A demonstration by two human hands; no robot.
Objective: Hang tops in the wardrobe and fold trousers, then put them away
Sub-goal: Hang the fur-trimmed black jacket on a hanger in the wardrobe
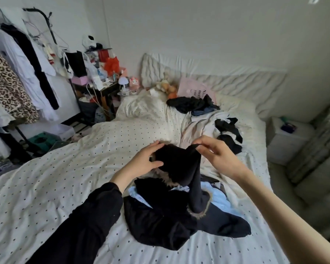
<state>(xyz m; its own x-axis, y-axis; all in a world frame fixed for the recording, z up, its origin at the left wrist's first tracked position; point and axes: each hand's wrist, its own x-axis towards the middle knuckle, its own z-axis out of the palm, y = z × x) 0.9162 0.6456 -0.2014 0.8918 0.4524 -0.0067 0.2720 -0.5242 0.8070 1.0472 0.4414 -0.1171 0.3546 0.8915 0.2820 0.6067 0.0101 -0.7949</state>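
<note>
My left hand [143,161] is close to me, its fingers [151,147] spread flat on the black top [171,187]. My right hand [217,153] pinches its edge and lifts it. The rest of it lies on the bed [55,178].
</note>
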